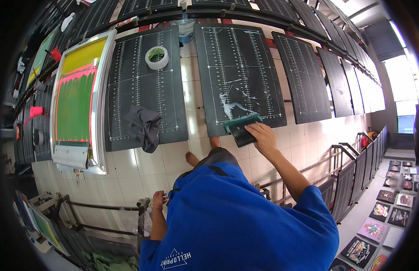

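My right hand [262,135] is closed on a squeegee [242,134] with a dark body and a green edge. The squeegee rests at the near edge of a black printing board [238,49] marked with white ruler lines. Smears of whitish paste [229,105] lie on that board, just beyond the squeegee. Down by my left side hangs my left hand [159,199], its fingers curled in with nothing visible in them. On the neighbouring board [123,81] to the left are a roll of tape [156,58] and a crumpled dark grey cloth [144,126].
A framed printing screen [111,67] with green and pink ink stands at the left, a metal squeegee [70,155] at its near end. More black boards [302,77] run off to the right. Behind the boards is a clear container [186,30]. Metal racks [101,212] stand nearer me.
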`<move>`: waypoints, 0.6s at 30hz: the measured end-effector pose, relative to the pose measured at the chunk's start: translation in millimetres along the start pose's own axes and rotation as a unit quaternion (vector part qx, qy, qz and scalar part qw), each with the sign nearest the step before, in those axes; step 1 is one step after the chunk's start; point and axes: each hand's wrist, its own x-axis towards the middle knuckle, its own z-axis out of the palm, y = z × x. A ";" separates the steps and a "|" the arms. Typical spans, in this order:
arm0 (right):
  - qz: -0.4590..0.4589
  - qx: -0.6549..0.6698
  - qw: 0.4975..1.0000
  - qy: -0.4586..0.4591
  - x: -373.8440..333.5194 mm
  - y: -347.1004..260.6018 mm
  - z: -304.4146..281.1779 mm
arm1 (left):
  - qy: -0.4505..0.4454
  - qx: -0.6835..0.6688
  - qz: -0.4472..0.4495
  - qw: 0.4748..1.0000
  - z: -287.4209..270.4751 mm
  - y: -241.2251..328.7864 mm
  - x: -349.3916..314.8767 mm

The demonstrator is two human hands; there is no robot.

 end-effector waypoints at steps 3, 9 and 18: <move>-0.006 -0.012 1.000 0.025 56.7 7.5 26.5 | 0.015 -0.007 0.002 1.000 4.5 11.5 1.7; 0.008 -0.006 0.999 0.036 177.6 26.0 34.8 | -0.181 0.304 0.270 0.896 38.7 146.4 -44.0; -0.013 0.014 1.000 -0.017 62.1 -29.7 23.5 | -0.239 0.099 0.877 0.405 156.5 397.9 -389.2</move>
